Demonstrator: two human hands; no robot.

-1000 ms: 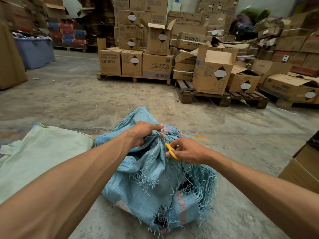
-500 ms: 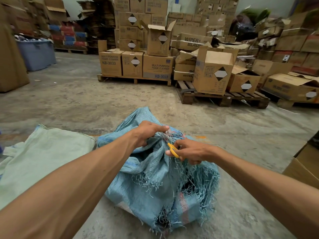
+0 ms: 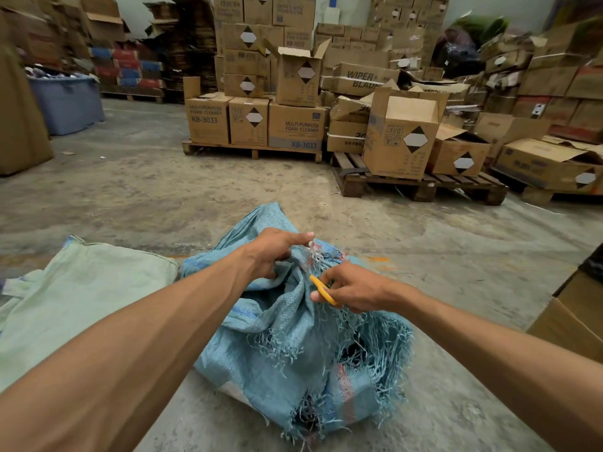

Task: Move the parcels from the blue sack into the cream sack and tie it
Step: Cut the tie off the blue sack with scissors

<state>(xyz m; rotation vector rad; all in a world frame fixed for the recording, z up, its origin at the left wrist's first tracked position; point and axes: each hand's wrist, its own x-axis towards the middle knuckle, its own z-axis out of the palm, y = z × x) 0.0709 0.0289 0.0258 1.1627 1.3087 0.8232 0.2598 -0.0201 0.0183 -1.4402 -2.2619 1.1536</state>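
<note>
1. The blue sack (image 3: 293, 347) sits on the concrete floor (image 3: 195, 197) right in front of me, its neck bunched up and tied with a pale string (image 3: 311, 252).
2. It looks soft and floppy, woven plastic with frayed strands hanging everywhere; I judge it bulky from the parcels inside, which I cannot see clearly.
3. My left hand (image 3: 272, 252) grips the gathered cloth just below the knot, fingers curled into the folds.
4. My right hand (image 3: 350, 290) is closed round a yellow-handled cutter (image 3: 323, 290), its tip pointed at the tie; the blade itself is too small to make out.
5. The neck is the best place to hold; the frayed side would likely tear.
6. The cream sack (image 3: 81, 305) lies flat, touching the blue one on my left.
7. Loose strands near the tie could snag the cutter.
8. Cardboard boxes (image 3: 293, 125) on pallets (image 3: 421, 187) stand well apart ahead; another box (image 3: 567, 324) is near on my right.
</note>
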